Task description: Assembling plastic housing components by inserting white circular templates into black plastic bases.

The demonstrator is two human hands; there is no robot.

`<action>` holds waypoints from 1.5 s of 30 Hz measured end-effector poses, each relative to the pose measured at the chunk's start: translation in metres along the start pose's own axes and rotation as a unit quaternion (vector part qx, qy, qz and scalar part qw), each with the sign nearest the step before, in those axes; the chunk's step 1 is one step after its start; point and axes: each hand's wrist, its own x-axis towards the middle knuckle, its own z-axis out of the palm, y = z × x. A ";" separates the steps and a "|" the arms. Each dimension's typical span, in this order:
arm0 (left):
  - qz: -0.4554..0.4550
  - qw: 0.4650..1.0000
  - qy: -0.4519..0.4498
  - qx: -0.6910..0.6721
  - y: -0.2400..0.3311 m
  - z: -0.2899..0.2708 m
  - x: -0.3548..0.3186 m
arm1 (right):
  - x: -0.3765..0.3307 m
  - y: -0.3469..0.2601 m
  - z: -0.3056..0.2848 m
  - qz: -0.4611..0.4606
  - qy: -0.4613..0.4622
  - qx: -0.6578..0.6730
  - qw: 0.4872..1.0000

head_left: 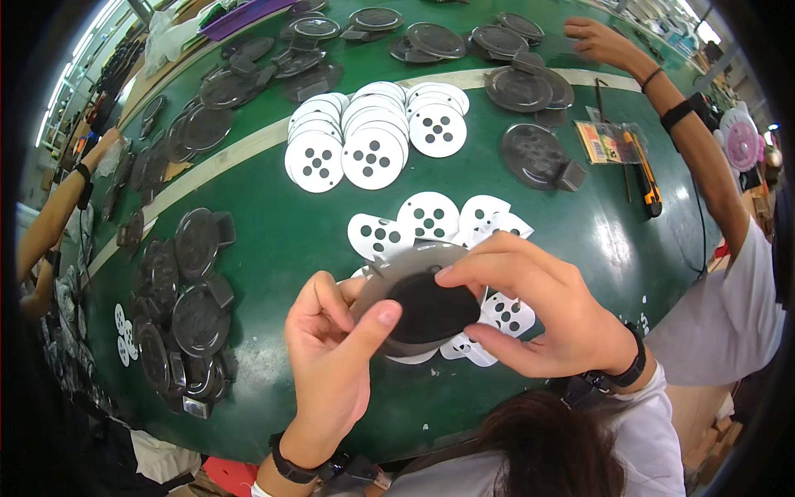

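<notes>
- The left hand (331, 348) came up from the lower edge, fingers curled, thumb pressed onto the near rim of a dark round disc (422, 306).
- The right hand (538, 311) arched over the disc's far side, fingertips pinching its rim.
- The disc looked grey-rimmed with a black centre, held tilted just above the green table (273, 248).
- Under it lay loose white perforated discs (431, 219).
- Farther off sat a stacked white pile (373, 132), then dark trays (517, 87).
- A co-worker's arm (687, 132) reached across at the right.
</notes>
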 end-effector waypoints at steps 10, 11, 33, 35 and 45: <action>0.189 0.962 0.036 0.193 0.007 0.012 -0.004 | 0.003 -0.002 0.006 0.031 0.064 -0.018 0.997; 0.197 0.961 0.043 0.190 0.004 0.012 -0.004 | 0.002 0.001 0.010 0.031 0.063 -0.019 0.997; 0.177 0.975 0.063 0.118 -0.010 0.013 -0.004 | -0.004 0.008 0.025 0.146 0.119 0.165 0.968; 0.164 0.978 0.063 0.111 -0.009 0.013 -0.005 | -0.002 0.009 0.023 0.136 0.138 0.140 0.971; 0.123 0.986 0.054 0.098 -0.006 0.013 -0.008 | 0.000 0.015 0.020 0.119 0.196 0.078 0.970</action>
